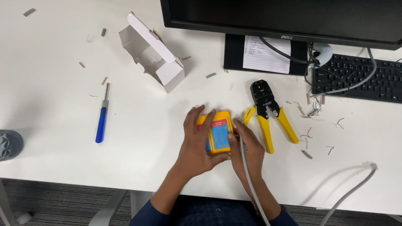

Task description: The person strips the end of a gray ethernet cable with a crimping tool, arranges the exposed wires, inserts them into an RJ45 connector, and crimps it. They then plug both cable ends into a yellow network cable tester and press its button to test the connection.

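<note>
Head view: our left hand (197, 142) grips the yellow cable tester (217, 133) on the white desk (63, 125); our right hand (247, 146) pinches the grey cable (250, 180) at its side. We judge the plug nearly seated; the yellow crimping tool (270, 113) lies just beside.

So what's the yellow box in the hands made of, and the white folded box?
The yellow box looks like hard, smooth plastic: even colour, rounded corners, a slight shine. The left hand and right hand both hold it. The white folded box looks like thin matte cardboard, with creased flaps and a greyish inside.
</note>
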